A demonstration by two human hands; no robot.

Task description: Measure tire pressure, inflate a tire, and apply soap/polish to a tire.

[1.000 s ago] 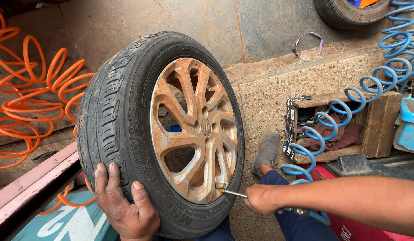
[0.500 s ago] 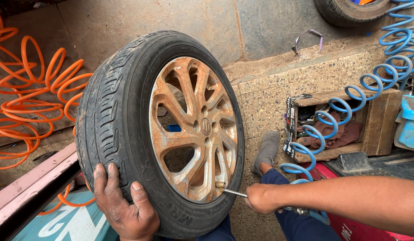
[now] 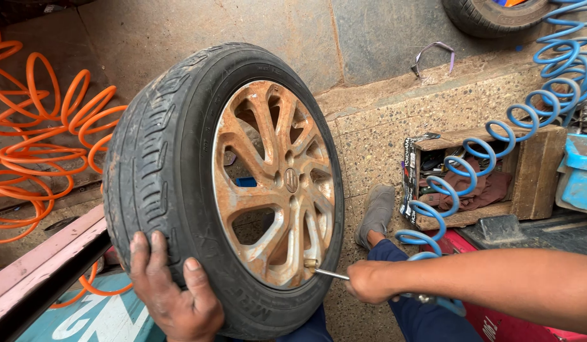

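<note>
Gripping the tread low down, the left hand (image 3: 173,297) steadied an upright car tyre (image 3: 173,171) w/ its rusty alloy rim (image 3: 274,183) facing right. The right hand (image 3: 369,282) was closed around a thin metal air chuck (image 3: 331,273), its tip pressed on the valve (image 3: 310,264) at the rim's bottom edge. A blue coiled hose (image 3: 496,152) ran from that hand up past a wooden box (image 3: 540,171) of rags. Orange coiled hose (image 3: 40,139) lay left of the tyre. 1 grey shoe (image 3: 375,212) rested on the speckled floor beside the rim.
</note>
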